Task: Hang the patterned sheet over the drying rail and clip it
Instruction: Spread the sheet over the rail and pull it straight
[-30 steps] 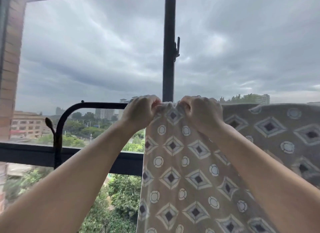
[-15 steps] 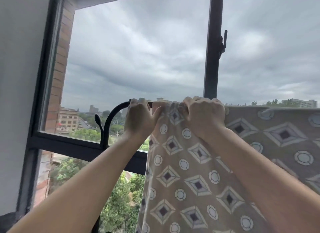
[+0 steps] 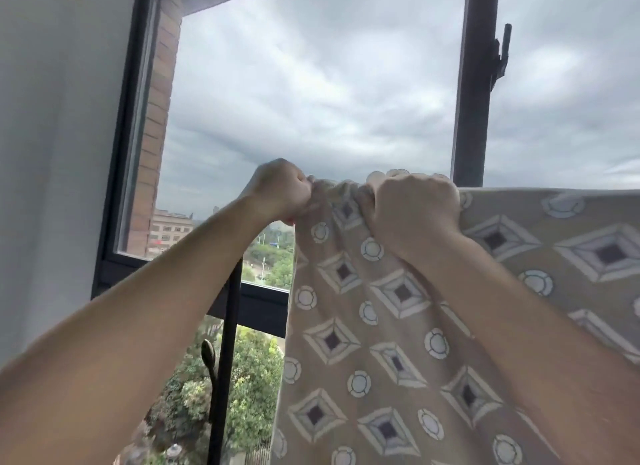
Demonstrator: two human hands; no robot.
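Head view: both arms raised toward an open window. Left hand [image 3: 280, 189] closed in a fist at the left end of the bunched top edge of the patterned sheet [image 3: 398, 326], fingers [image 3: 304, 194] curled tight and pinching cloth. Right hand [image 3: 414, 206] just beside it, knuckles up, fingers [image 3: 372, 196] folded over the same gathered edge and gripping it. Short crumpled strip of cloth stretched between the two fists. Beige sheet with diamond and ring motifs hanging down below both hands, spreading rightward in a straight top line to the picture's edge. Drying rail itself hidden under cloth and hands; only its black upright post [image 3: 227, 360] visible below the left forearm, left of the sheet's hanging edge. No clip visible anywhere. Dark window frame [image 3: 472, 84] standing behind the right hand, cloudy sky and treetops beyond.
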